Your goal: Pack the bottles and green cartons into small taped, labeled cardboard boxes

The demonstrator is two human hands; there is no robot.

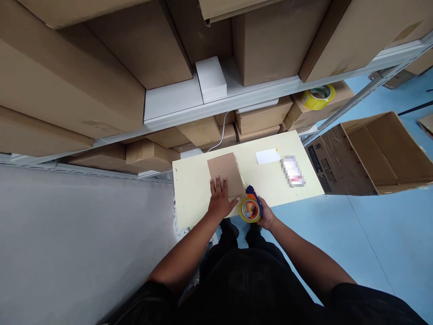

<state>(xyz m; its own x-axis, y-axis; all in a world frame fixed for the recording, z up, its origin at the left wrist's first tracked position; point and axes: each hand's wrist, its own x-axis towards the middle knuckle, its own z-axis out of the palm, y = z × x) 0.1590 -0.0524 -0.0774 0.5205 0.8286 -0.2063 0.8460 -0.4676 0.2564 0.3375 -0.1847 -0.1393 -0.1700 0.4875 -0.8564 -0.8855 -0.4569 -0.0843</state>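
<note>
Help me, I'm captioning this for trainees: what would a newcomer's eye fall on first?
Probably the blue-and-orange tape dispenser in the right hand, at the near edge of the table. Next, the left hand laid on a brown cardboard box, and the large open carton right of the table.

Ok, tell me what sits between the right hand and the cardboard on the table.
In the head view, the tape dispenser, gripped by the right hand, sits between that hand and the cardboard.

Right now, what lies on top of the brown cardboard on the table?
The left hand rests on the near part of the brown cardboard. The surface under the hand is covered, not visible.
</note>
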